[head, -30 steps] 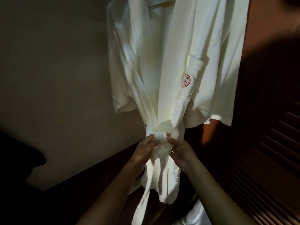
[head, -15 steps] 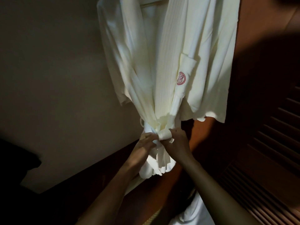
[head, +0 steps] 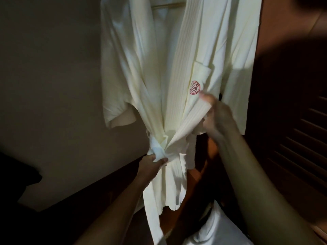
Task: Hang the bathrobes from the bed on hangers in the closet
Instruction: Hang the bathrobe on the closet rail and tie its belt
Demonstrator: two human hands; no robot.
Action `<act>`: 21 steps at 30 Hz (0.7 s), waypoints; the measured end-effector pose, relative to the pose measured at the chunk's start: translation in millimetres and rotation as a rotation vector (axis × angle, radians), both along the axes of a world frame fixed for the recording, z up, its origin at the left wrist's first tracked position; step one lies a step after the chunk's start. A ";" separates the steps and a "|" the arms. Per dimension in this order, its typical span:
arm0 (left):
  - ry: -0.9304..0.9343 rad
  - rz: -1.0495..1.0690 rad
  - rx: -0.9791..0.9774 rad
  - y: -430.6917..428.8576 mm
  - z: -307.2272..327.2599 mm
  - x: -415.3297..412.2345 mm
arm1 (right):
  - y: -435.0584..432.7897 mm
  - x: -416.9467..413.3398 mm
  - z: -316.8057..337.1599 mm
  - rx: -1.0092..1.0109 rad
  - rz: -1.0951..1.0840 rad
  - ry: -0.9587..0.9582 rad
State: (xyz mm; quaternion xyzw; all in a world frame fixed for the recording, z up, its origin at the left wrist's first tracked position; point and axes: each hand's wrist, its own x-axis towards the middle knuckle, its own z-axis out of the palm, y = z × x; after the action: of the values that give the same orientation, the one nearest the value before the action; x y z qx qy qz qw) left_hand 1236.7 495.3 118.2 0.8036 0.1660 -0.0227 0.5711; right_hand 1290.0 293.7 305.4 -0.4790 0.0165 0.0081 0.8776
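Bathrobe [head: 159,68] hangs, left hand [head: 150,165] pinching belt knot [head: 156,149], right hand [head: 217,117] gripping lapel [head: 192,117].

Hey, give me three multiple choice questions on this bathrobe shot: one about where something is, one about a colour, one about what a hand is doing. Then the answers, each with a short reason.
1. Where on the bathrobe does the round logo sit?
A. On the pocket
B. On the collar
C. On a sleeve

2. What colour is the logo?
A. Blue
B. Red
C. Green

3. What is the left hand doing?
A. Hanging free
B. Resting flat on the wall
C. Gripping the tied belt at the waist

Answers:
1 A: the logo lies on the lower part of the patch pocket.
2 B: its rings are red against the white cloth.
3 C: its fingers curl round the knot.
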 end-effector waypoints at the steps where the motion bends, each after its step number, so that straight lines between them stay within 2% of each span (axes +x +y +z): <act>1: -0.006 -0.002 -0.005 1.4 0.8 1.8 | -10.1 0.6 7.6 0.023 -0.034 -0.021; 5: -0.051 0.012 -0.038 7.6 0.6 10.3 | -46.6 0.0 -39.1 0.059 -0.099 -0.006; 7: -0.019 0.032 -0.092 15.8 -7.4 10.6 | -53.1 -9.4 -89.5 0.001 -0.180 0.110; 9: -0.006 0.029 -0.105 26.0 -13.5 10.3 | -59.0 -27.8 -151.2 -0.283 -0.215 0.324; 10: -0.009 0.032 -0.107 31.0 -16.0 10.0 | -62.9 -40.2 -184.1 -0.493 -0.144 0.392; 13: -0.039 0.026 -0.109 36.6 -12.2 10.5 | -62.2 -71.2 -250.6 -1.138 0.330 0.387; 14: -0.038 0.024 -0.110 37.8 -10.3 10.9 | -55.1 -73.3 -254.8 -1.295 0.390 0.338; 16: -0.036 0.010 -0.119 41.3 -12.2 12.5 | -31.6 -62.8 -240.0 -1.335 0.330 0.271; 18: -0.034 -0.024 -0.118 45.2 -12.2 14.5 | -0.5 -44.7 -209.2 -1.224 0.193 0.183; 21: -0.049 -0.104 -0.129 50.6 -12.9 18.9 | 45.0 -15.0 -163.2 -1.106 0.062 -0.117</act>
State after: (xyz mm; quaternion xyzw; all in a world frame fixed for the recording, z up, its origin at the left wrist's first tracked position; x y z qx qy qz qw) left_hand 1255.5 545.8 105.4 0.7730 0.1083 -0.0434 0.6236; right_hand 1275.0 338.7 142.2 -0.8681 -0.0447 -0.0027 0.4944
